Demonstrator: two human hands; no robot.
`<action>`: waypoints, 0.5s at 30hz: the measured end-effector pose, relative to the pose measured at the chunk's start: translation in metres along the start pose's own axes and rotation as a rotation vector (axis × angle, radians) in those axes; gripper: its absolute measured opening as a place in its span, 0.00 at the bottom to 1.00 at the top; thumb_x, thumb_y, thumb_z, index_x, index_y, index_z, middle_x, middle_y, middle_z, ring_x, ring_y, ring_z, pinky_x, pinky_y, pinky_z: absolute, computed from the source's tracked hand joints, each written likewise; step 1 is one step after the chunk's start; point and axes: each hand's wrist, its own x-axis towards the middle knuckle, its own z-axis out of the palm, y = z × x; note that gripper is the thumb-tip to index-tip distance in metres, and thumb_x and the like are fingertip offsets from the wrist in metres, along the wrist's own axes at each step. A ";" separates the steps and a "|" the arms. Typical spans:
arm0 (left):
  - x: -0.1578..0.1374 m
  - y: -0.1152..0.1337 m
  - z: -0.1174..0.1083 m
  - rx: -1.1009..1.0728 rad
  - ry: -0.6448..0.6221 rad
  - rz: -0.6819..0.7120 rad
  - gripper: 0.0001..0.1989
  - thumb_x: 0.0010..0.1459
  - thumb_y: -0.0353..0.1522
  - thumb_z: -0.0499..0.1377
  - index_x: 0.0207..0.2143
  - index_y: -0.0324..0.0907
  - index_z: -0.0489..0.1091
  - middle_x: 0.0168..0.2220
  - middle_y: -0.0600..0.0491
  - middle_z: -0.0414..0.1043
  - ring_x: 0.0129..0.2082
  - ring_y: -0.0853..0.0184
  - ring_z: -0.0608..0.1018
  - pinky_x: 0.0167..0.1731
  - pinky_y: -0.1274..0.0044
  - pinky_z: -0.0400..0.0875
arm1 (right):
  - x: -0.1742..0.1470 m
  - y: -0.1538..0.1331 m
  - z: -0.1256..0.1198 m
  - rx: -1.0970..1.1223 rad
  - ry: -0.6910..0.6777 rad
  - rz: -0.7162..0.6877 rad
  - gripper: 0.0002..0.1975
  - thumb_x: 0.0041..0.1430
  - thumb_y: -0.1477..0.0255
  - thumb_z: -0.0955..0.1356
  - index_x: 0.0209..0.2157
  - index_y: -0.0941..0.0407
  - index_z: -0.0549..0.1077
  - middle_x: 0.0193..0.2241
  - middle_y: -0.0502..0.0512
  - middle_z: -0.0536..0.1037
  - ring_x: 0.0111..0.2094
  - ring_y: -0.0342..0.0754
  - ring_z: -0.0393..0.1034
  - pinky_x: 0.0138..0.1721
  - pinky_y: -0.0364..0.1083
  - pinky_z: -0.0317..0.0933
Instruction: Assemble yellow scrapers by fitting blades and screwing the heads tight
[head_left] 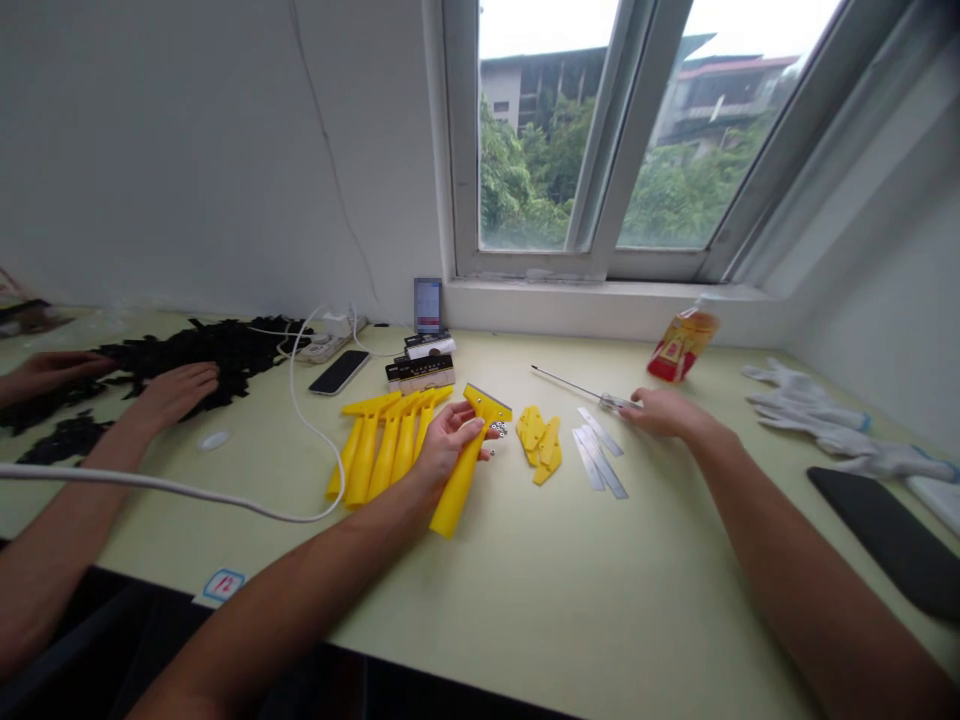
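My left hand [444, 440] is closed around a yellow scraper [459, 490], whose wide head with a metal strip points away from me. Beside its fingers lie several small metal nuts or screws [499, 430], too small to tell apart. A screwdriver [568, 382] with a long thin shaft and clear handle is in my right hand [661, 412], gripped at the handle end, its tip pointing left. Between my hands are several yellow plastic plates [551, 452] and flat metal blades [592, 462]. More yellow scrapers [386, 452] lie in a row left of my left hand.
At left, a co-worker's hands [174, 395] rest by a pile of black pieces [240, 350]. A white cable [225, 500] crosses the table near a phone [340, 372]. Small boxes [420, 373] stand at the back. White gloves [814, 410] and a black pad [885, 540] lie right.
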 end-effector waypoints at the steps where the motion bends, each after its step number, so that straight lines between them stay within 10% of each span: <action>1: 0.000 -0.001 0.000 0.002 0.002 0.001 0.24 0.45 0.34 0.70 0.43 0.40 0.67 0.47 0.44 0.71 0.35 0.61 0.81 0.22 0.78 0.74 | 0.003 0.007 0.001 0.020 -0.016 -0.013 0.16 0.53 0.64 0.69 0.39 0.61 0.77 0.38 0.70 0.79 0.38 0.59 0.75 0.36 0.51 0.64; 7: -0.002 -0.002 0.001 0.010 0.001 0.006 0.24 0.46 0.34 0.70 0.43 0.39 0.67 0.48 0.44 0.70 0.35 0.61 0.81 0.22 0.78 0.74 | -0.007 0.006 -0.022 0.192 0.157 -0.112 0.12 0.55 0.64 0.70 0.37 0.58 0.75 0.31 0.62 0.80 0.31 0.52 0.75 0.32 0.47 0.64; 12: -0.002 -0.001 0.001 0.010 -0.003 0.007 0.23 0.46 0.34 0.70 0.44 0.39 0.67 0.48 0.44 0.70 0.34 0.62 0.81 0.21 0.79 0.74 | -0.047 -0.020 -0.065 0.525 0.800 -0.259 0.14 0.56 0.60 0.70 0.37 0.55 0.70 0.23 0.53 0.78 0.25 0.48 0.75 0.31 0.45 0.67; 15: -0.002 -0.002 0.002 0.011 0.001 0.015 0.24 0.46 0.34 0.70 0.43 0.39 0.67 0.48 0.44 0.70 0.34 0.62 0.81 0.20 0.79 0.73 | -0.073 -0.043 -0.083 0.927 0.883 -0.418 0.16 0.58 0.58 0.69 0.37 0.53 0.64 0.28 0.55 0.80 0.20 0.46 0.74 0.18 0.41 0.62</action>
